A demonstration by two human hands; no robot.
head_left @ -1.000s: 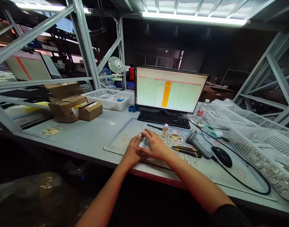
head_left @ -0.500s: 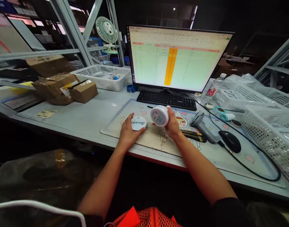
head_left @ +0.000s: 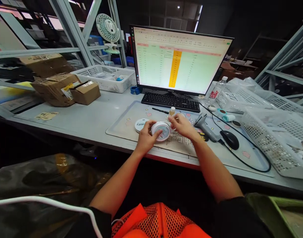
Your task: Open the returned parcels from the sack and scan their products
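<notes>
A round white jar [head_left: 161, 132] with a printed label on its flat face is gripped by my left hand [head_left: 148, 137], thumb across the label. To its left, partly behind my left fingers, lies a white round lid-like disc [head_left: 140, 124] with "beauty" lettering. My right hand [head_left: 182, 126] is at the jar's right side, fingers curled together; what they hold, if anything, is hidden. Just beyond its fingertips stands a small bottle [head_left: 171, 111] with a white cap and amber contents. A black pen [head_left: 159, 110] lies on the desk mat [head_left: 121, 124].
A barcode scanner [head_left: 207, 128] and black mouse [head_left: 229, 139] lie right of my hands, a cable curving around them. Behind are a keyboard [head_left: 170, 101] and monitor [head_left: 153, 66]. White baskets [head_left: 262, 142] line the right; cardboard boxes [head_left: 84, 93] sit at left.
The jar has passed from my right hand to my left and come down lower. My left hand has let go of the lettered disc. The small bottle now shows more clearly.
</notes>
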